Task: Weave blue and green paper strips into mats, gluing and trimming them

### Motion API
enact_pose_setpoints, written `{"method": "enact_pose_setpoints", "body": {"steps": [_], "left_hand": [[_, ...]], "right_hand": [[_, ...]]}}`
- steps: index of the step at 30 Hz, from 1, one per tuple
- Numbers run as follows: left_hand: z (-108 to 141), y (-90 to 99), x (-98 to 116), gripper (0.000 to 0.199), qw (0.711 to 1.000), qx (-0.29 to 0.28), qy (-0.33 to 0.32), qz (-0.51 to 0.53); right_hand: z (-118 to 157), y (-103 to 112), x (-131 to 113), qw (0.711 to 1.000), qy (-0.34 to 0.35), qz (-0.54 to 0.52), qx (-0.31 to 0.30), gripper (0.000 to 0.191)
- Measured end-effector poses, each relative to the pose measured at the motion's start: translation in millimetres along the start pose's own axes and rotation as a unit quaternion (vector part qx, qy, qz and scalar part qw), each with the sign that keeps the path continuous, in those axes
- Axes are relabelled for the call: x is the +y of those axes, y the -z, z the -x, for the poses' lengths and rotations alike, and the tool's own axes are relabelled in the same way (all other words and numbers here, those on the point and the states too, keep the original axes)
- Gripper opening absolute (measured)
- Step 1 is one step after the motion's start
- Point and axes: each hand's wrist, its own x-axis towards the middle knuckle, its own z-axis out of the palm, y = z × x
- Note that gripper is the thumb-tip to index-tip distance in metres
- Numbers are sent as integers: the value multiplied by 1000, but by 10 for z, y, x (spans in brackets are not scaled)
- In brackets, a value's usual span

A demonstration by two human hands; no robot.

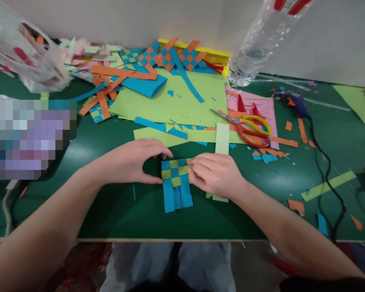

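A small woven paper piece (174,172) of blue and yellow-green strips lies on the green table, its checkered part at the top and loose blue strips hanging toward me. My left hand (134,160) curves around its left side with thumb and fingers apart. The thumb tip is at the left edge, and the fingers arch near the top corner. On the other side, my right hand (215,172) pinches the right edge of the weave between thumb and fingers. A pale green paper strip (222,138) runs partly hidden beneath that hand.
Scissors (252,129) lie right of a green paper sheet (170,99). Woven paper fish (167,56) and orange strips pile up behind. A plastic bottle (258,44), a glue gun (293,103) with black cord, a plastic bag (27,52) and a blurred-out device (33,140) stand around.
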Motion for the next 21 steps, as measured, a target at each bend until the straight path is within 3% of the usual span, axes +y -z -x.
{"method": "enact_pose_setpoints", "body": {"steps": [21], "left_hand": [[-5,27,31,36,1000,-11,-9,14]], "right_hand": [[6,-3,4,1000,3,2,-1,28]]}}
